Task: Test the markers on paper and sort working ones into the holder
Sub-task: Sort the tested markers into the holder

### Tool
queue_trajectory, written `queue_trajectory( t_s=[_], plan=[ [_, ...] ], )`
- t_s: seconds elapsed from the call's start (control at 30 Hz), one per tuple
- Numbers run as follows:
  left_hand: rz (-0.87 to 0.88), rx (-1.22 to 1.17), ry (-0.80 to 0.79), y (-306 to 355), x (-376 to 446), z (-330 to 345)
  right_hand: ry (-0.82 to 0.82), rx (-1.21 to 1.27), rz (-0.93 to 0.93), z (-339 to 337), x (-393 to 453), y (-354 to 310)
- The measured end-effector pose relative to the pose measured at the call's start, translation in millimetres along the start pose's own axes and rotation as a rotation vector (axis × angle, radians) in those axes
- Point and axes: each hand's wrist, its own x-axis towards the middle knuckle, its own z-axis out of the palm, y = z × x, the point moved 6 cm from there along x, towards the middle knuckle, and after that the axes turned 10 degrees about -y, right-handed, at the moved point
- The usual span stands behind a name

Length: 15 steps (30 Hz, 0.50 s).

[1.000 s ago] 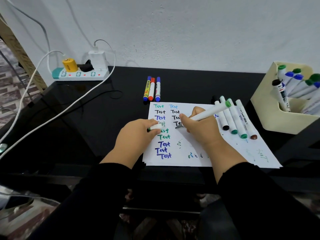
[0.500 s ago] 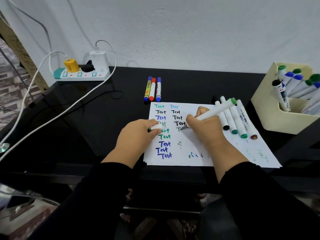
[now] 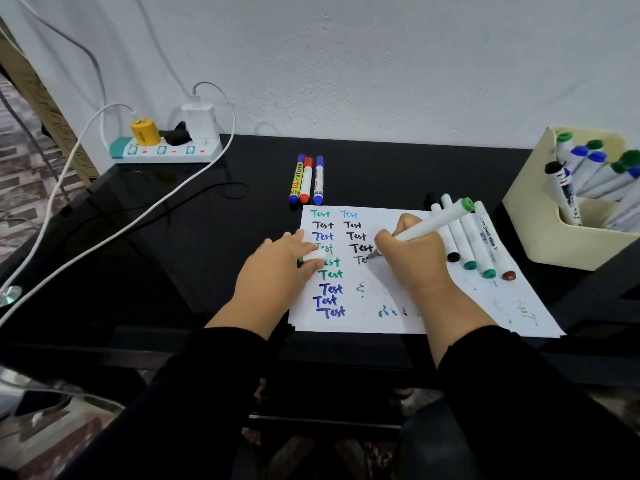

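Paper (image 3: 408, 306) on glossy, probably glass, table (image 3: 214, 237)

This looks like a home desk corner rather than an office or workshop. A glossy black table (image 3: 214, 216) is pushed against a plain white painted wall (image 3: 381, 64), and a power strip (image 3: 166, 152) sits on it with a white phone charger (image 3: 199, 121) and a yellow plug adapter (image 3: 144, 132) pushed in, white cables (image 3: 104, 237) trailing off the edge. Patterned floor tiles (image 3: 20, 174) show at the left, and a cream plastic holder (image 3: 540, 216) of markers stands at the right.
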Motion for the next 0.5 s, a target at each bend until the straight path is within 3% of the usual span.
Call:
queue_trajectory(
  t_s=[0.5],
  plan=[
    [-0.022, -0.04, -0.004, -8.5, 1.0, 4.0, 0.017, 0.029, 0.016, -1.9, 0.1, 2.4]
  ],
)
